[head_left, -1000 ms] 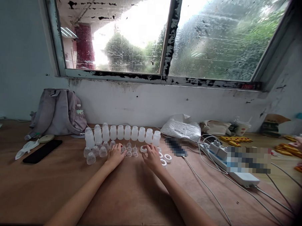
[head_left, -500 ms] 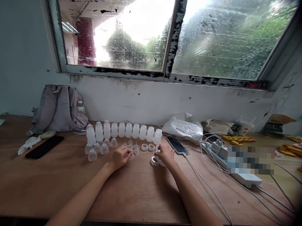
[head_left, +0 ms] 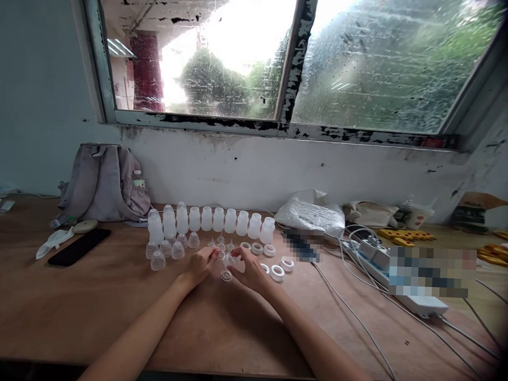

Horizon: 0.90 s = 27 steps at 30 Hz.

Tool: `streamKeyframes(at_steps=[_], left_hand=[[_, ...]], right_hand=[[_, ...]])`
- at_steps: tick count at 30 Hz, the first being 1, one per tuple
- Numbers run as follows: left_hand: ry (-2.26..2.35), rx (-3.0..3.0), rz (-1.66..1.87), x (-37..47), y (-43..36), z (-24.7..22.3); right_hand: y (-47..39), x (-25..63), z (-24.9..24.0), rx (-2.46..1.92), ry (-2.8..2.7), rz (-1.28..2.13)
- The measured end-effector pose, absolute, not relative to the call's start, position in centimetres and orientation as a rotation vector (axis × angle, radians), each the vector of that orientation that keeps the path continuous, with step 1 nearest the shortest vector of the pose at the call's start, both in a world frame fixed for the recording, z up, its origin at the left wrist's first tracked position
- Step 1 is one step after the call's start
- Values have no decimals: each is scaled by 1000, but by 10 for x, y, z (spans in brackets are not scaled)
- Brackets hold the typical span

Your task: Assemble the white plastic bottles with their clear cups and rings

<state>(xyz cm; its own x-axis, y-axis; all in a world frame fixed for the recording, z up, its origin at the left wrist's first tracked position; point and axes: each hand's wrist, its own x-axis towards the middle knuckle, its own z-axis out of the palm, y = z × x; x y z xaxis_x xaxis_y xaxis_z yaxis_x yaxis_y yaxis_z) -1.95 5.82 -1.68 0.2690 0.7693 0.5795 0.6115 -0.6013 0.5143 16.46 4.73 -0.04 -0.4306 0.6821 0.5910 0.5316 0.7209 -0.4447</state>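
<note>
- Left hand: fingers bent, fingertips drawn together beside the clear teats; whether it pinches one, I cannot tell.
- Right hand: fingers curved, loosely parted, at the same cluster; its grip is unclear.
- One teat lies just in front of the fingertips; the others, partly hidden, defy counting.
- Six white rings show beside the right hand, one partly covered by it.
- Six loose domed covers stand left.
- Ten bottles stand behind, three capped.

Grimy window above wooden table
</note>
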Motion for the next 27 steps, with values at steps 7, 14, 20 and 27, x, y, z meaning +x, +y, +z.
streamKeyframes(at_steps=[7, 14, 20, 27], left_hand=[[1207, 2474, 1177, -17, 53, -17], [1097, 2592, 1051, -13, 48, -14], [1120, 2436, 1140, -11, 56, -23], [1120, 1998, 1255, -5, 60, -26]], right_hand=[[43, 157, -13, -911, -2267, 382], [45, 155, -16, -887, -2221, 504], [46, 156, -16, -911, -2208, 502], [47, 155, -14, -946, -2175, 386]])
